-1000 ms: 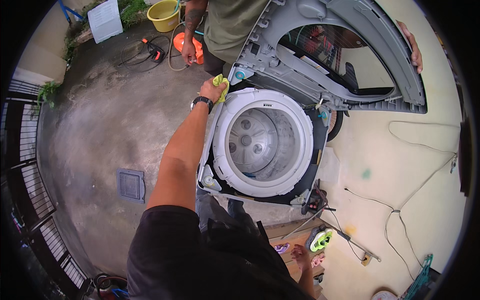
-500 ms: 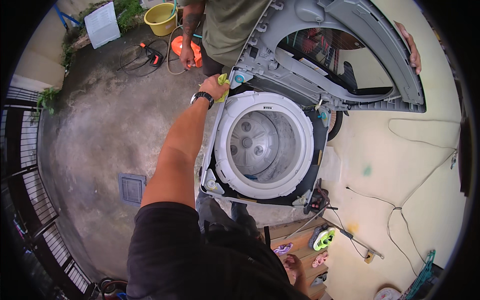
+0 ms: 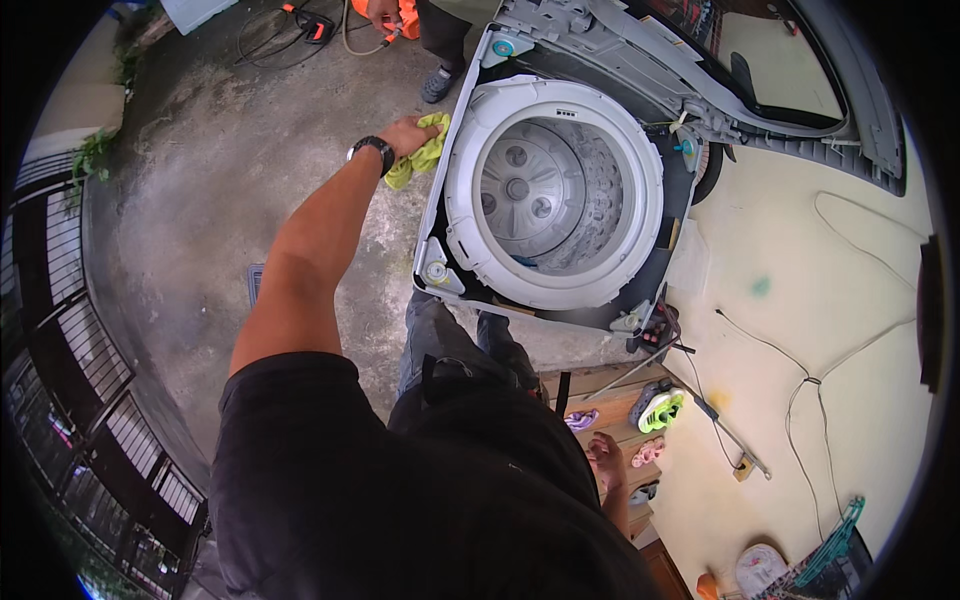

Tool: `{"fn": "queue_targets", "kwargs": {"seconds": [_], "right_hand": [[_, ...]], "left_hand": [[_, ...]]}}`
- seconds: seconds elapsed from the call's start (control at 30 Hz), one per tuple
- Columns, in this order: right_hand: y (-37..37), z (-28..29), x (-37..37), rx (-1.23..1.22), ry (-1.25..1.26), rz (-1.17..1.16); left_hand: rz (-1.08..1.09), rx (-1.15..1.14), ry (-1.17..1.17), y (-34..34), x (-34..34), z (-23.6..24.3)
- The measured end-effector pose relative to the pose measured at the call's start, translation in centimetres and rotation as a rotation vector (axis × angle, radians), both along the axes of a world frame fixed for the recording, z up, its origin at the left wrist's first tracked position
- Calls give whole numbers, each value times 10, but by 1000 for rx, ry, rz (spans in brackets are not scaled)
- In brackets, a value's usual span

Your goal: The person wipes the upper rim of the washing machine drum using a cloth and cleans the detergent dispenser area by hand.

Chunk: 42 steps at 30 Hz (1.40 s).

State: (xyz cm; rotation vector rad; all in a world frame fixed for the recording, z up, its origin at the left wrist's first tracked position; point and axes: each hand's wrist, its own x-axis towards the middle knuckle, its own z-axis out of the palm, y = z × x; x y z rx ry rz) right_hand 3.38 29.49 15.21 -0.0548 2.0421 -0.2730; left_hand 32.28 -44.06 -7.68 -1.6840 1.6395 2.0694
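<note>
My left hand [image 3: 408,136] grips a yellow-green cloth [image 3: 428,155], which hangs against the outer left side of an opened grey top-load washing machine [image 3: 432,210]. The white tub ring [image 3: 640,185] surrounds a perforated metal drum [image 3: 548,195]. The machine's grey top cover [image 3: 870,140], with its dark lid window, is tipped up at the back. My right hand [image 3: 605,460] is low beside my black shirt, partly hidden by it, fingers loosely bent and apart with nothing visible in them.
A co-worker's hand [image 3: 385,12] is by an orange object [image 3: 405,22] and hose at the top. A black hose tool [image 3: 318,28] lies on concrete [image 3: 200,230]. Shoes [image 3: 655,408] stand on wooden steps [image 3: 600,375]. Cables [image 3: 805,382] and a pale wall are right; barred gate [image 3: 80,330] left.
The view has shifted, so the machine appears higher and farther right. My left hand and cloth have moved from the top rim's back-left corner onto the outer left side.
</note>
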Motion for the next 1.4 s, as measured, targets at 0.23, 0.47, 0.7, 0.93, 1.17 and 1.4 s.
{"fn": "queue_targets", "kwargs": {"seconds": [0.23, 0.47, 0.7, 0.93, 1.17, 1.4], "right_hand": [[-17, -43, -68, 4, -76, 230], [-59, -68, -145, -326, -137, 151], [16, -77, -193, -200, -38, 358], [114, -83, -227, -113, -133, 159], [101, -84, -240, -143, -130, 161], [16, -54, -199, -276, 13, 353]], "left_hand": [[446, -346, 45, 260, 74, 5], [950, -225, 171, 329, 45, 35], [544, -447, -8, 255, 55, 40], [887, -233, 59, 315, 50, 49], [1341, -65, 242, 403, -5, 37], [1418, -44, 122, 399, -68, 37]]}}
